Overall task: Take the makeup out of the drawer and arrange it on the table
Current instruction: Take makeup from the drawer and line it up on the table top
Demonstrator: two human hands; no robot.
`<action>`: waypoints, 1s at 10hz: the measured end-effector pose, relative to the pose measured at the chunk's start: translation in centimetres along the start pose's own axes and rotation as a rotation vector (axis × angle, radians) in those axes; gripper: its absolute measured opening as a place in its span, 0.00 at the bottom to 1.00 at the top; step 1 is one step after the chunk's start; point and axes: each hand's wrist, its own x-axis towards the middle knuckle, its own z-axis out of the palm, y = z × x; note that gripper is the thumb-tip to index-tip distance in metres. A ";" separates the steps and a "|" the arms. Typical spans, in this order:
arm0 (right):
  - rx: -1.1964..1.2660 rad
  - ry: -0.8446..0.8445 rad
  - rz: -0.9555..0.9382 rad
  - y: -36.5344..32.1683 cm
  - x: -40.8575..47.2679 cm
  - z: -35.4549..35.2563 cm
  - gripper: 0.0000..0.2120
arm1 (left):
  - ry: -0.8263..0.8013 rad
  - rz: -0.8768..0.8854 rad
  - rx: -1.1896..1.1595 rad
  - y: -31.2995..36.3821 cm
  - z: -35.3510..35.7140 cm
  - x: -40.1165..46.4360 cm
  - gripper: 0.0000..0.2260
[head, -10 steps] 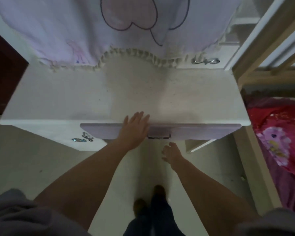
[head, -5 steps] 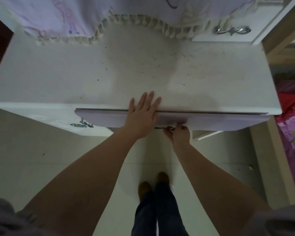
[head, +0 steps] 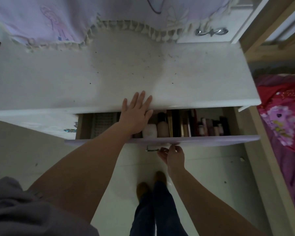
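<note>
The lilac-fronted drawer [head: 211,140] of the white dressing table [head: 58,79] stands partly pulled out. Inside lie a white jar [head: 149,131], a beige bottle [head: 163,126], brushes and slim tubes [head: 182,124], and several small bottles [head: 211,127] to the right. My left hand [head: 136,113] rests flat on the table's front edge, fingers straight, above the drawer. My right hand [head: 173,155] pinches the metal drawer handle [head: 152,149] below the drawer front. The back of the drawer is hidden under the tabletop.
A lilac fringed cloth [head: 75,23] hangs over the table's back. A small white cabinet with a metal handle [head: 211,32] stands at the back right. A bed with a red and pink cover [head: 283,120] is close on the right. My feet [head: 152,184] are on the pale floor.
The drawer has come out from shut to partly open, drawn by my right hand on the handle. My left hand has stayed flat on the table edge.
</note>
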 end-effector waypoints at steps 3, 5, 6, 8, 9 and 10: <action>0.079 0.011 0.060 2.6 -1.0 -2.9 0.12 | 0.042 -0.004 0.008 0.0 0.4 0.0 0.24; -0.123 0.043 0.147 4.2 1.6 -4.9 0.13 | 0.099 -0.001 0.006 -0.5 1.4 0.3 0.24; -0.165 0.013 0.147 4.7 2.6 -5.3 0.10 | 0.143 0.001 0.034 -0.6 2.0 0.2 0.25; -0.120 -0.029 0.114 4.7 2.1 -5.8 0.09 | 0.194 -0.005 0.058 -0.2 2.1 -0.1 0.25; -0.020 -0.040 0.106 4.2 1.0 -5.5 0.08 | 0.173 -0.008 0.044 -0.1 1.8 -0.2 0.25; 0.065 -0.033 0.137 3.2 -0.1 -4.9 0.11 | 0.157 -0.018 0.044 0.1 1.6 -0.2 0.26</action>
